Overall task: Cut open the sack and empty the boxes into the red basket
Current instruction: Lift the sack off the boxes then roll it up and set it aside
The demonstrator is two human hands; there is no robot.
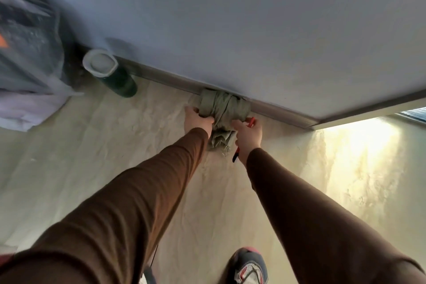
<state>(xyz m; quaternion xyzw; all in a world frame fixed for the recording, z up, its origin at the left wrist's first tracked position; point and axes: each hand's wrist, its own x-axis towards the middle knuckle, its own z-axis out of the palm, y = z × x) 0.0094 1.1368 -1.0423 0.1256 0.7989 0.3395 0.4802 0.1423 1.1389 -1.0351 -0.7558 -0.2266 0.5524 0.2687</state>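
A bundled grey-green sack (224, 106) lies on the floor against the skirting board below a pale blue wall. My left hand (198, 120) grips the sack's left side with its fingers curled into the cloth. My right hand (249, 134) holds a red-and-black cutting tool (237, 153); its red tip shows above the hand beside the sack, its black end below the wrist. The right hand's fingers also touch the sack's gathered middle. No boxes and no red basket are in view.
A dark green cylinder with a white lid (108, 71) stands by the wall at left. A grey and white heap of bags or cloth (27, 57) fills the far left. My shoe (249, 265) is at the bottom. Sunlight falls on the floor at right.
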